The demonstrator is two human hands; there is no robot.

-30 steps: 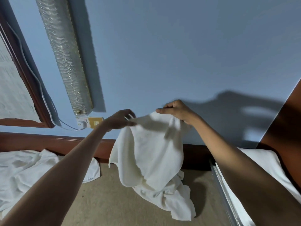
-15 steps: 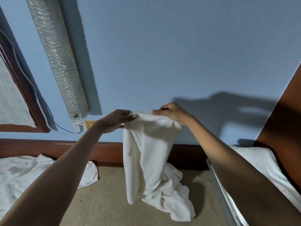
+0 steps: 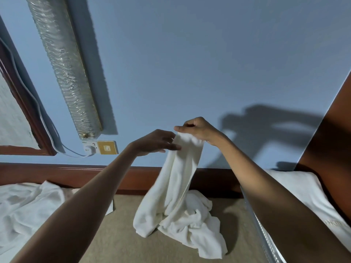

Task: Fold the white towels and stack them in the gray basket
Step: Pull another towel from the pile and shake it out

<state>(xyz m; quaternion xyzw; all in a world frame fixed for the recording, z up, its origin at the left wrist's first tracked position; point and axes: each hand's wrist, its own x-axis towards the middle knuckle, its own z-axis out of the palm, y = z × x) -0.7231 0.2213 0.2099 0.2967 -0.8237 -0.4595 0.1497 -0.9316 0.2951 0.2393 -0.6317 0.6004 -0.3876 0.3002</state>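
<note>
Head view – faces forward, wall (image 3: 209,63) close.

Since the earlier frames, the left hand (image 3: 155,142) has moved in beside the right hand (image 3: 197,130), and the top edge of the white terry towel (image 3: 180,186) has narrowed from a wide spread to a tight bunch, so the towel hangs as a slim column.

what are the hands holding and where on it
The right hand pinches the towel by its bunched top edge; the rest hangs down. The left hand touches it just below, but whether it grips cannot be told.
</note>
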